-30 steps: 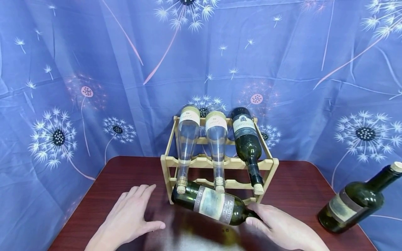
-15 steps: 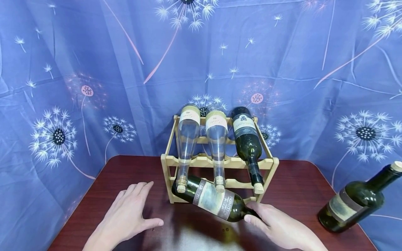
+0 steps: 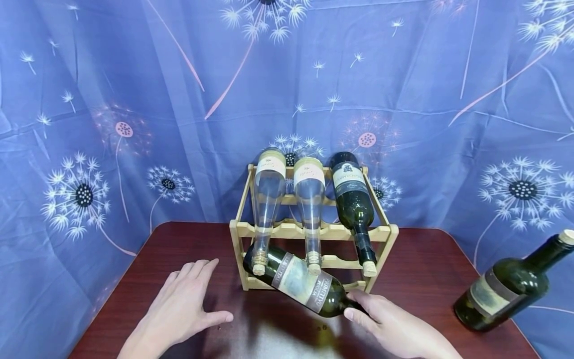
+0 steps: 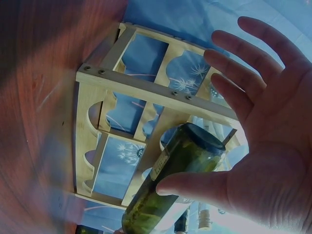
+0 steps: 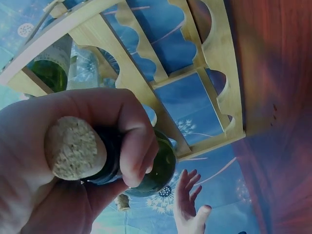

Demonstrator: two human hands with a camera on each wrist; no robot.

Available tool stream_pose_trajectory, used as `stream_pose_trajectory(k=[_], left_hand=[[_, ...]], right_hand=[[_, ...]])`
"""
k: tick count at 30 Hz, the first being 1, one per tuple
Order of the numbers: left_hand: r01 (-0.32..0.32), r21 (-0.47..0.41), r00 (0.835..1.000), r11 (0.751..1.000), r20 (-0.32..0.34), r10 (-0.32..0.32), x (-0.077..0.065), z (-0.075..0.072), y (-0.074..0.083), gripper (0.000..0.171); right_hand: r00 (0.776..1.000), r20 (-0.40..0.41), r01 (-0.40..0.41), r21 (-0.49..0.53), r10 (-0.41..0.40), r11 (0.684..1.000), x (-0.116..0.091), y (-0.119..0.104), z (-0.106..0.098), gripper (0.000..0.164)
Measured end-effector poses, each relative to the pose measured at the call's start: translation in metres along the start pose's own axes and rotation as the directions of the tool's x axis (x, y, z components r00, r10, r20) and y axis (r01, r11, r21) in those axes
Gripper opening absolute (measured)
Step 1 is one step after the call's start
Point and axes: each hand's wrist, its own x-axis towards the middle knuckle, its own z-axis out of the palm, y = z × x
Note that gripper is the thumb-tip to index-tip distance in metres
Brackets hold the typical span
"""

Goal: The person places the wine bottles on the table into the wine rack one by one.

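My right hand [image 3: 390, 319] grips the neck of a dark green wine bottle [image 3: 298, 281], its cork [image 5: 75, 148] poking out of the fist in the right wrist view. The bottle slants in front of a wooden wine rack [image 3: 385, 237], base up and to the left. To the left, my left hand [image 3: 179, 304] is spread with nothing in it, apart from the bottle. On the rack's top row lie two clear bottles [image 3: 269, 194] [image 3: 309, 189] and one dark green bottle [image 3: 354, 204], their corks toward me.
Another corked green bottle [image 3: 500, 294] stands on the dark red table [image 3: 193, 239] at the right edge. Behind the table hangs a blue curtain [image 3: 179, 99] with a dandelion print. Small dark specks dot the table in front of the rack.
The held bottle's base has risen slightly and drawn toward the rack's left side, so the bottle slants more steeply. My right hand has shifted a little left; the left hand has barely moved.
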Motion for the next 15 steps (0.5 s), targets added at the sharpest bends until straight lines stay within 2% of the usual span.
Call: stream_pose_trajectory(k=[4, 9, 15], left_hand=[[0.005, 0.0, 1.0, 1.0, 0.005, -0.005, 0.0, 0.001, 0.0, 0.117], [0.004, 0.0, 1.0, 1.0, 0.001, -0.004, 0.0, 0.0, 0.0, 0.116], [0.001, 0.002, 1.0, 1.0, -0.002, -0.001, 0.0, 0.0, 0.0, 0.116]], right_hand=[[0.998, 0.057, -0.042, 0.145, 0.034, 0.988, 0.001, -0.001, 0.002, 0.017], [0.987, 0.141, -0.121, 0.321, 0.079, 0.94, 0.002, -0.001, 0.006, 0.02], [0.986, 0.163, -0.101, 0.403, 0.037, 0.91, 0.002, -0.001, 0.011, 0.017]])
